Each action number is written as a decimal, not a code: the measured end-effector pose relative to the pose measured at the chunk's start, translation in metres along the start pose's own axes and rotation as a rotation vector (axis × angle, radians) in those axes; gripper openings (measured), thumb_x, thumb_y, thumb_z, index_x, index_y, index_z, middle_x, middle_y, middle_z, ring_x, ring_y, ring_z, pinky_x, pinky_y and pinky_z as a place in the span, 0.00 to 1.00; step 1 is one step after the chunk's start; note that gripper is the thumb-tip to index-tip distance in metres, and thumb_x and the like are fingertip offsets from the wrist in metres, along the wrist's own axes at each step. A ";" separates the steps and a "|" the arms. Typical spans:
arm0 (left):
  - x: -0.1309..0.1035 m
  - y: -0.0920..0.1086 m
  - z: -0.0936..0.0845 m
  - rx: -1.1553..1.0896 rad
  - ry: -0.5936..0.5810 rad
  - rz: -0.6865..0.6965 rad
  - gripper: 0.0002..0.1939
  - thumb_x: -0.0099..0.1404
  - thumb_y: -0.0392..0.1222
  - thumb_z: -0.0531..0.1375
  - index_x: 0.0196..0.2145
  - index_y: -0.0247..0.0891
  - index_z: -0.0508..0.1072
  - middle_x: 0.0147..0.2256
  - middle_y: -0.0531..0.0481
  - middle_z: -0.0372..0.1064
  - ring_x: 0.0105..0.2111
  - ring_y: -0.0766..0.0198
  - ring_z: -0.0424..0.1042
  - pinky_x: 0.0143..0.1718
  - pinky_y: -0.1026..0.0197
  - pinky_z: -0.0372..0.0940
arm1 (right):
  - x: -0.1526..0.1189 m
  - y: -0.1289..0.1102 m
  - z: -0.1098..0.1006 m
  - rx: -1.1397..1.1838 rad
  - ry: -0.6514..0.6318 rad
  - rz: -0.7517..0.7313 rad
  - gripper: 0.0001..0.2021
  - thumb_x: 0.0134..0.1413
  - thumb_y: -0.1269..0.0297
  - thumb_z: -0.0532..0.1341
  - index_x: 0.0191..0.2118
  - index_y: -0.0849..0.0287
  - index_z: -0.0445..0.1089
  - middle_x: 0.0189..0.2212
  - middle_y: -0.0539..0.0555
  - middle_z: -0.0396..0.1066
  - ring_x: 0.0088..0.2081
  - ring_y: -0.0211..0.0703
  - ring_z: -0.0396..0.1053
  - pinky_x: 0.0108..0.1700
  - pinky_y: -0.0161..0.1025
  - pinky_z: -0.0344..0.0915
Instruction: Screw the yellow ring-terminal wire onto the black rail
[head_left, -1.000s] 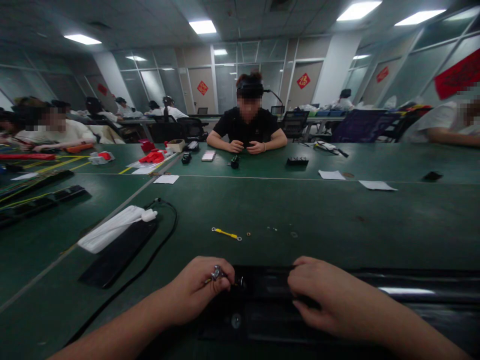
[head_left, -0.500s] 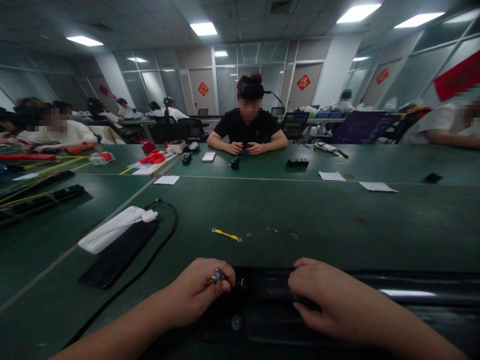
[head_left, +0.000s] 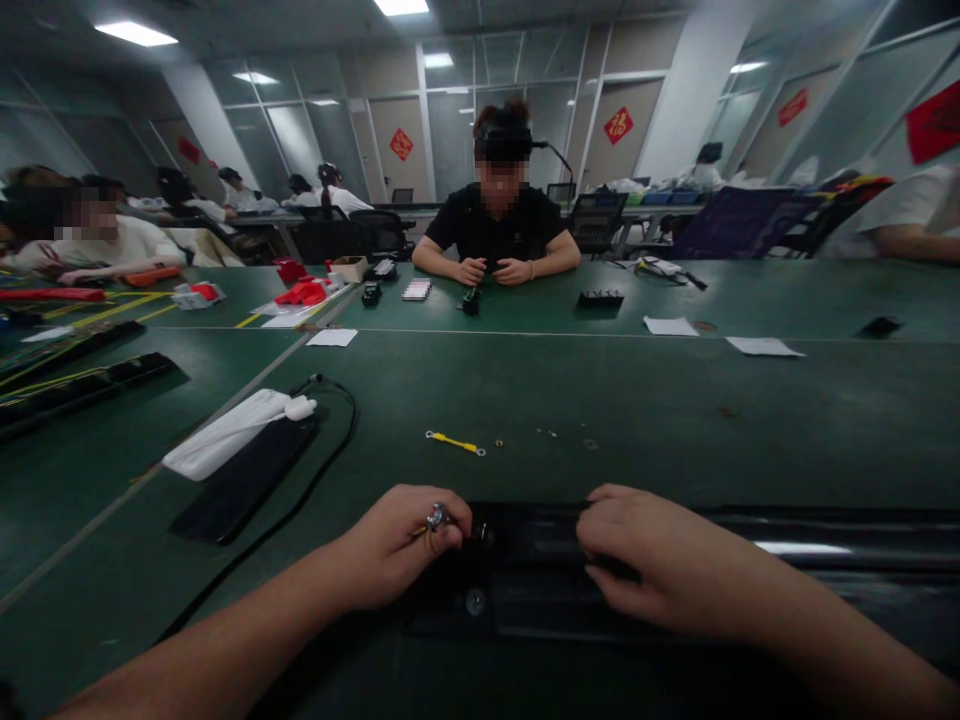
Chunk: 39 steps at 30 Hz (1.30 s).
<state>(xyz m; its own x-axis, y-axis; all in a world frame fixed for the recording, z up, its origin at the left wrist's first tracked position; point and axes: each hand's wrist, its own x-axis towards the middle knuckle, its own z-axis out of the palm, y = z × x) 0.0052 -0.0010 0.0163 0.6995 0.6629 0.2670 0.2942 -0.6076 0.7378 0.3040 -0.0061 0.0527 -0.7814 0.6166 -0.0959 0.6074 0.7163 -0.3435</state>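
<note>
A long glossy black metal rail [head_left: 540,611] lies across the table in front of me, with a round bolt head [head_left: 475,601] near its left end. My left hand [head_left: 409,540] is closed in a pinch at that end, beside a small dark round fitting [head_left: 484,532]. A small shiny metal piece [head_left: 437,516] shows at its fingers; whether it is held or worn as a ring I cannot tell. My right hand [head_left: 652,550] is curled closed over the rail, its fingertips hidden. Beyond the hands lie a short yellow wire with ring terminals [head_left: 456,443] and a small brass-coloured nut [head_left: 499,443].
To the left lie a white wrapped bundle [head_left: 225,437], a flat black slab [head_left: 244,485] and a black cable [head_left: 300,505]. Across the green table [head_left: 630,400] a co-worker [head_left: 499,230] in a headset handles small parts. Paper slips [head_left: 765,346] and red parts [head_left: 304,292] lie farther off.
The view has tilted down slightly, so the table and hands appear higher. Both hands keep nearly the same place on the rail.
</note>
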 end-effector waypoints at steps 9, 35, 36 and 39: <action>0.001 0.001 -0.001 0.013 -0.010 0.004 0.10 0.71 0.40 0.49 0.36 0.36 0.69 0.30 0.51 0.67 0.30 0.65 0.67 0.35 0.65 0.59 | -0.001 0.000 -0.001 0.017 -0.029 0.005 0.04 0.55 0.70 0.58 0.29 0.57 0.65 0.27 0.49 0.69 0.33 0.42 0.67 0.47 0.45 0.60; 0.001 -0.002 0.000 0.017 0.021 0.015 0.10 0.71 0.39 0.51 0.35 0.36 0.69 0.29 0.52 0.67 0.29 0.66 0.67 0.34 0.66 0.59 | -0.001 0.001 0.000 0.012 -0.037 0.020 0.04 0.55 0.69 0.58 0.29 0.57 0.64 0.28 0.49 0.69 0.34 0.43 0.67 0.46 0.44 0.60; 0.001 -0.002 0.000 0.018 0.026 0.017 0.10 0.71 0.39 0.51 0.35 0.36 0.69 0.29 0.52 0.67 0.29 0.66 0.67 0.34 0.66 0.59 | -0.001 0.000 0.000 0.012 -0.037 0.021 0.04 0.55 0.69 0.58 0.29 0.57 0.64 0.28 0.49 0.69 0.34 0.43 0.67 0.45 0.44 0.60; 0.001 -0.002 0.000 0.024 0.032 0.022 0.09 0.71 0.38 0.51 0.35 0.36 0.69 0.29 0.53 0.67 0.29 0.67 0.67 0.34 0.66 0.59 | 0.000 0.001 0.000 0.008 -0.038 0.033 0.04 0.54 0.69 0.58 0.29 0.57 0.64 0.28 0.49 0.69 0.34 0.43 0.67 0.44 0.43 0.60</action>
<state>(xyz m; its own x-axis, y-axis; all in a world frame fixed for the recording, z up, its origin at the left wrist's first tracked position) 0.0053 0.0003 0.0148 0.6845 0.6630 0.3031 0.2950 -0.6321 0.7165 0.3046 -0.0057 0.0528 -0.7660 0.6269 -0.1425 0.6318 0.6930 -0.3473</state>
